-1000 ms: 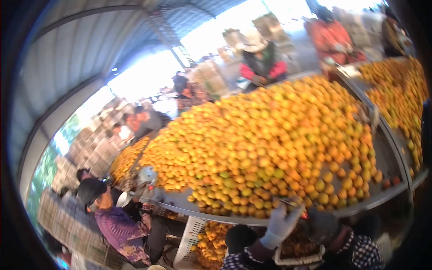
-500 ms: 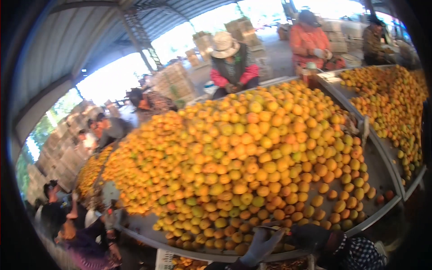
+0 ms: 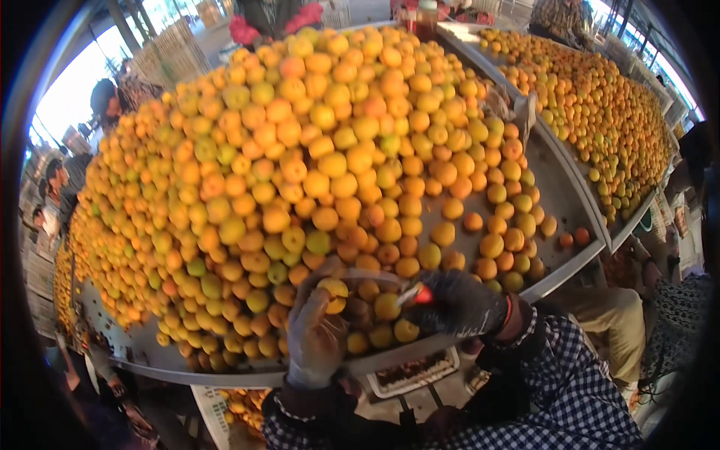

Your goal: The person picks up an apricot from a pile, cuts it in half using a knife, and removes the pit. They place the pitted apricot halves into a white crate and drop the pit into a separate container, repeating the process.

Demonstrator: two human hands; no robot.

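Note:
My left hand (image 3: 318, 334), in a thin grey glove, is curled around a round yellow-orange fruit (image 3: 333, 295) at the near edge of the heap. In a dark glove, my right hand (image 3: 466, 304) grips a small hand tool (image 3: 421, 295) with a pale metal end and a red part; its exact kind is blurred. The tool points left toward the held fruit, apart from it. A pale, thin arc spans the space between my hands, too smeared to name. Beyond both hands rises a large heap of similar fruit (image 3: 322, 165) on a metal-edged table (image 3: 555, 271).
Below the table edge are a white tray (image 3: 415, 375) with dark scraps and a white crate (image 3: 214, 416) holding orange pieces. A second fruit-laden table (image 3: 600, 217) adjoins at the right. Jars (image 3: 426, 21) stand at the far corner. Other people work around the tables.
The view has tilted down and closer to the table. My hands and checked sleeves show more fully, and my hands are further apart, with the left around a fruit.

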